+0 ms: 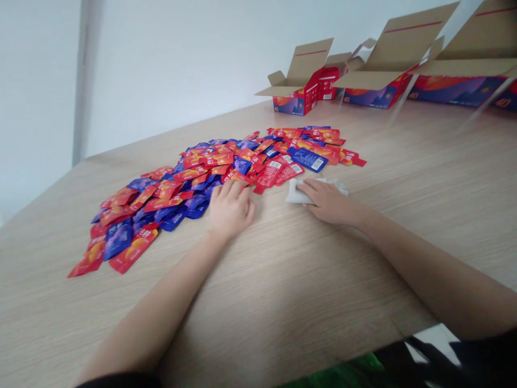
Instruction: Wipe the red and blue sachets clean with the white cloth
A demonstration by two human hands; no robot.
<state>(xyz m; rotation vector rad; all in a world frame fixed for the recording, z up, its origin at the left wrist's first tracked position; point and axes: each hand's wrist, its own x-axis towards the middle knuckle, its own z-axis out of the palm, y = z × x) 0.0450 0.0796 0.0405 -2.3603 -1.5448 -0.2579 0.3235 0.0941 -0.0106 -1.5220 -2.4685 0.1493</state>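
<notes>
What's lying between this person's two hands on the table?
In the head view, a crumpled white cloth or tissue sticks out from under the right hand toward the left hand, with a strip of wood-grain tabletop between it and that hand.

Sachet pile [173,194] on wooden table [283,323]; cardboard boxes [379,81] behind it, to right.
</notes>
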